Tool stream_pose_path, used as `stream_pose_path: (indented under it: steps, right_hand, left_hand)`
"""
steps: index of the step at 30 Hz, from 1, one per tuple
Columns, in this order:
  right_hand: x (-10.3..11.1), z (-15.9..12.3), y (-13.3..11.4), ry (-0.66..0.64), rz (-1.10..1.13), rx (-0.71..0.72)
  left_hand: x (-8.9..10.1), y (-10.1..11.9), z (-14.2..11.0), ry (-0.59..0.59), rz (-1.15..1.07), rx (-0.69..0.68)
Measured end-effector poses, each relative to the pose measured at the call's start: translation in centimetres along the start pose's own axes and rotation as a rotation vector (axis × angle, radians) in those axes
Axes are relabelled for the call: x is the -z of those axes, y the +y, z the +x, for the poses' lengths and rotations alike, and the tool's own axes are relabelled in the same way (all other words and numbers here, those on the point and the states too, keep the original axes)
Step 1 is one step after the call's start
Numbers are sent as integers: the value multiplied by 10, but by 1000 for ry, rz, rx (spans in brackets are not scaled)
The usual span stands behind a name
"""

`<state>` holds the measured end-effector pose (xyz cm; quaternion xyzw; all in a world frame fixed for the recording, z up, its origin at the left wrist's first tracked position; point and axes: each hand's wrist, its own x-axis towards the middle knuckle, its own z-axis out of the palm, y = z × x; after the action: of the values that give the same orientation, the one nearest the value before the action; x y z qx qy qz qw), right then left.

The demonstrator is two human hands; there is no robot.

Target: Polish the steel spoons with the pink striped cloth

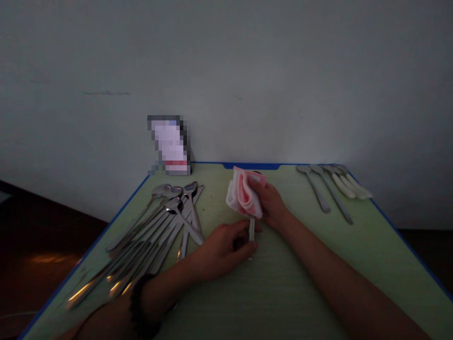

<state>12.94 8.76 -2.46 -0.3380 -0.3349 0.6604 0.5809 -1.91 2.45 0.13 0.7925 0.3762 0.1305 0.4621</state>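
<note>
Over the middle of the table, my left hand [226, 248] is closed around the slim metal handle of a piece of cutlery [251, 232], which points up and away from me. My right hand [271, 200] grips a folded pink and white cloth [244, 193]. The cloth wraps the upper part of the cutlery, so its kind cannot be made out. Left of my hands lies a fanned pile of metal cutlery [152, 241], with several spoons [173, 204] on top. At the far right rest several spoons [331, 196], some with white handles [343, 185].
The light green table [283, 293] has a blue edge [208, 163] and stands against a grey wall [247, 85]. A phone with a blurred screen [171, 144] leans on the wall at the back left. A dark bracelet [139, 302] circles my left wrist.
</note>
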Motion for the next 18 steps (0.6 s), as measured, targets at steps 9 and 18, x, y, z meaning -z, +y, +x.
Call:
stream_pose_path:
  steps: [9, 18]
  right_hand:
    - [-2, -2, -2, 11, 28, -2]
    - [-1, -1, -1, 22, 11, -17]
  left_hand:
    - [1, 1, 0, -17, -24, -31]
    - [0, 0, -2, -22, -25, -28]
